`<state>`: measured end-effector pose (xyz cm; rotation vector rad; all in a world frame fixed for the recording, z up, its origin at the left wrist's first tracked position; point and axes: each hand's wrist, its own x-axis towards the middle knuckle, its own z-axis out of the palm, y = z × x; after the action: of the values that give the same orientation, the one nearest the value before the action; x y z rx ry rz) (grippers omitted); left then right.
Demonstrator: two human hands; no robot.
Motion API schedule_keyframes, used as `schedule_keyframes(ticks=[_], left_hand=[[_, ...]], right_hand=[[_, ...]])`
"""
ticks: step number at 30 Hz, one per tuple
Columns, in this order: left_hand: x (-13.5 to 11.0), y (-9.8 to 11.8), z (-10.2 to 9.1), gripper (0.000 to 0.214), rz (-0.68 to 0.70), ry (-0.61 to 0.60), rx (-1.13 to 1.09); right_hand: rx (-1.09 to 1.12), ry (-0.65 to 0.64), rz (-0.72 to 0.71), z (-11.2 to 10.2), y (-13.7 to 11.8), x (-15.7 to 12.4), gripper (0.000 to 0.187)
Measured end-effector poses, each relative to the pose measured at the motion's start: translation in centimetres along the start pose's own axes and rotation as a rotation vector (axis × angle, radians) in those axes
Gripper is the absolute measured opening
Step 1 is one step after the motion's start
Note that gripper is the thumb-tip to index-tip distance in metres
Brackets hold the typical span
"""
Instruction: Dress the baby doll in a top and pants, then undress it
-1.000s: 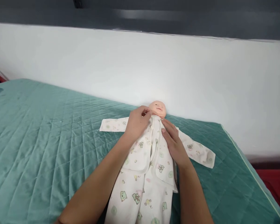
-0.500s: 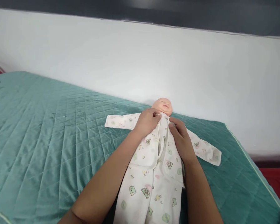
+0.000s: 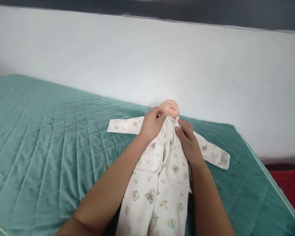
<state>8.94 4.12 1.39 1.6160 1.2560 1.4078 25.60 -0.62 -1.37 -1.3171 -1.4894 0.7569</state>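
A baby doll lies on its back, head at the far end. It wears a white baby jacket printed with bears, its front open down the middle. Matching white trousers cover its lower half and run out of the bottom of the view. Close to the doll's neck, my left hand pinches the left front edge of the jacket. My right hand grips the other front edge, thumb on top of the cloth. Both sleeves stretch out sideways, and no doll hands show at the cuffs.
Green quilted bedding lies under the doll, with a pale piped edge at the right. A white wall rises just behind the doll's head, with a dark band above it. Something red shows beyond the right edge.
The whole view has shifted slightly, so everything sits a little higher and further left. Both hands stay at the jacket's front edges, the right one now closer around the collar edge.
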Motion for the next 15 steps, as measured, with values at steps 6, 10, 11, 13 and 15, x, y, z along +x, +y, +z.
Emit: schedule_keyframes(ticks=[6, 10, 11, 13, 15], left_hand=[[-0.2, 0.2, -0.1, 0.008, -0.015, -0.058, -0.003], [-0.3, 0.4, -0.2, 0.008, -0.036, -0.085, -0.028], [-0.2, 0.3, -0.2, 0.008, -0.041, -0.093, -0.027], [-0.2, 0.2, -0.2, 0.009, -0.046, -0.107, -0.014], [-0.1, 0.1, -0.3, 0.009, -0.045, -0.119, 0.000]], right_hand=[[-0.008, 0.067, -0.118, 0.3, -0.7, 1.1, 0.032], [0.001, 0.023, -0.168, 0.6, -1.5, 2.7, 0.026], [-0.006, 0.021, -0.177, 0.7, -1.6, 3.1, 0.025], [-0.023, 0.018, -0.183, 0.9, -1.6, 3.6, 0.022], [-0.033, 0.018, -0.174, 1.0, -1.6, 3.9, 0.020]])
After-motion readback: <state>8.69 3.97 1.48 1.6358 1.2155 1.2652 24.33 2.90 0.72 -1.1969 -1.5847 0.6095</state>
